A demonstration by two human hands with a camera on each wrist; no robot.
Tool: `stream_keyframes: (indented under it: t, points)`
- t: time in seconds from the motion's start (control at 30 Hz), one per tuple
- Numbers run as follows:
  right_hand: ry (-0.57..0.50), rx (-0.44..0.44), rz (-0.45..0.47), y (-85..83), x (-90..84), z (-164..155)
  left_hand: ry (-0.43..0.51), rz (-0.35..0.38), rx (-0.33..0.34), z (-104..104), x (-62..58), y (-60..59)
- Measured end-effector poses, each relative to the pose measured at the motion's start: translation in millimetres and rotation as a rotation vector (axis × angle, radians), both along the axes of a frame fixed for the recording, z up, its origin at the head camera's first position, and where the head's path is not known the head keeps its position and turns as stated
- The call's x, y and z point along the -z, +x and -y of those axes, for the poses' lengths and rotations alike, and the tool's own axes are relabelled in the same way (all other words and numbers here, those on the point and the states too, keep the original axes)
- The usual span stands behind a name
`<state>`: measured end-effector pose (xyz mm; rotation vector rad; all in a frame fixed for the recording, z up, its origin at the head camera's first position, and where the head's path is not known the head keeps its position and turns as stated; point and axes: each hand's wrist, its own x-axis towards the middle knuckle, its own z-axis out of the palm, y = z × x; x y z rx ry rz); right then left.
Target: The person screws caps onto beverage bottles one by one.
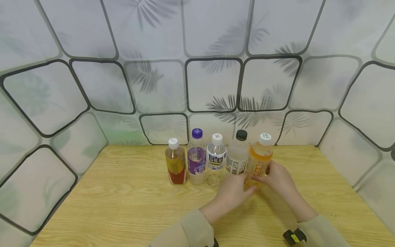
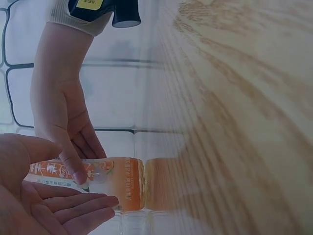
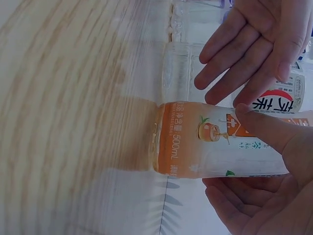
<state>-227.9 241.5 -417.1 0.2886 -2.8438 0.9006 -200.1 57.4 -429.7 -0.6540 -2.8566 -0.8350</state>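
Observation:
Five drink bottles stand in a row. My right hand (image 1: 280,180) holds the rightmost, an orange-labelled bottle (image 1: 259,155) with a white cap. In the right wrist view, the thumb lies across its near side and the fingers are behind it. My left hand (image 1: 232,192) is close to that bottle's left side, its fingers fairly straight, in front of the black-capped bottle (image 1: 238,151). The left wrist view shows the left fingers (image 2: 78,210) extended alongside the orange-labelled bottle; whether they touch it I cannot tell.
Left of these stand a white-capped oolong tea bottle (image 1: 216,156), a purple-labelled bottle (image 1: 196,156) and a smaller yellow-and-red bottle (image 1: 176,164). All are on a wooden table (image 1: 123,202). Patterned walls (image 1: 160,85) enclose its back and sides.

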Motion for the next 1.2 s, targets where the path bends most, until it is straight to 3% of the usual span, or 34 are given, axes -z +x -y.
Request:
stream_keyframes:
  t: [0.23, 0.6, 1.2]
  points:
    - [-0.011, 0.005, 0.001, -3.3, 3.1, -0.3, -0.037, -0.008, 0.017, -1.1, 3.2, -0.5]
    - [-0.022, 0.030, 0.046, -10.5, 4.8, 1.0, -0.011, 0.063, 0.032, -1.9, 2.9, 1.3]
    - [-0.051, -0.015, 0.046, -13.6, 9.9, 1.8, -0.044, 0.070, 0.024, -0.1, 1.8, 1.6]
